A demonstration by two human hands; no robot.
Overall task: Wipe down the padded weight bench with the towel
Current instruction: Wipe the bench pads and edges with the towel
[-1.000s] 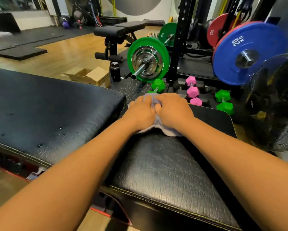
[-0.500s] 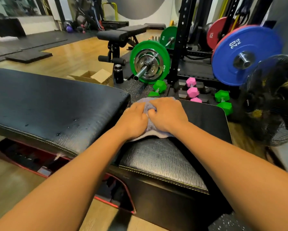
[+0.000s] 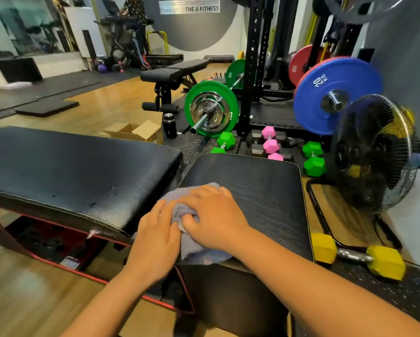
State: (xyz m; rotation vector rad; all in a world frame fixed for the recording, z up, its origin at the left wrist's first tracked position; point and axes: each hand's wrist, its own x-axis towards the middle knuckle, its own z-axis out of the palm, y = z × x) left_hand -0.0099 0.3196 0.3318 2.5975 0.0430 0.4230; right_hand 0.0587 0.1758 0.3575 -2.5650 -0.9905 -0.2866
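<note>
The weight bench has a long black back pad [image 3: 70, 171] on the left and a shorter black seat pad [image 3: 260, 188] in the middle. A crumpled grey towel [image 3: 200, 256] lies on the near left corner of the seat pad and hangs slightly over its near edge. My left hand [image 3: 155, 239] presses on the towel's left side with fairly straight fingers. My right hand [image 3: 215, 220] lies over the towel beside it, thumb tucked into a bunched fold. A few droplets sit on the back pad near its right end.
A black floor fan [image 3: 374, 154] stands right of the seat pad, with a yellow dumbbell [image 3: 357, 257] on the floor below it. Green and pink dumbbells [image 3: 271, 145], a green-plated barbell [image 3: 211, 109], a blue plate [image 3: 335, 93], a cardboard box [image 3: 136, 131] and a bottle [image 3: 169, 122] are beyond the bench.
Both hands have dragged the towel along the seat pad from its far end back to the near edge. More of the wiped pad now shows beyond the hands.
</note>
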